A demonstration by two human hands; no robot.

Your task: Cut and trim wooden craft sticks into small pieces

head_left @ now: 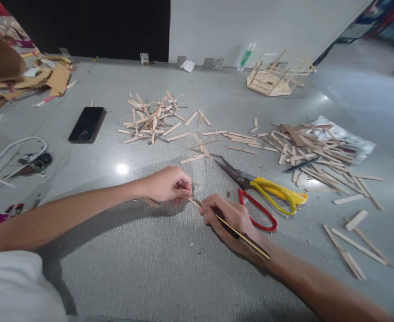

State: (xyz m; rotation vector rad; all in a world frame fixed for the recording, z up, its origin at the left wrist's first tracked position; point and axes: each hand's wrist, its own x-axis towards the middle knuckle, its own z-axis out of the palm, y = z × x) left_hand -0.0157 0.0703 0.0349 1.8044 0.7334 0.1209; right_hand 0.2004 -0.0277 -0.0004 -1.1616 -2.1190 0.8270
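Note:
My left hand (168, 184) is closed over a wooden craft stick (194, 202), pressing it flat on the grey floor. A second stick end (150, 202) pokes out under my wrist. My right hand (226, 218) is closed round a dark pencil with a gold end (247, 241), its tip touching the stick just right of my left fingers. Open scissors (262, 192) with yellow and red handles lie right beside my right hand.
Piles of craft sticks lie ahead (153, 120) and to the right (312, 150), loose ones at far right (354, 246). A black phone (86, 124), cardboard scraps (32, 78), white cable (12, 156) at left. A stick-built frame (273, 76) stands by the wall.

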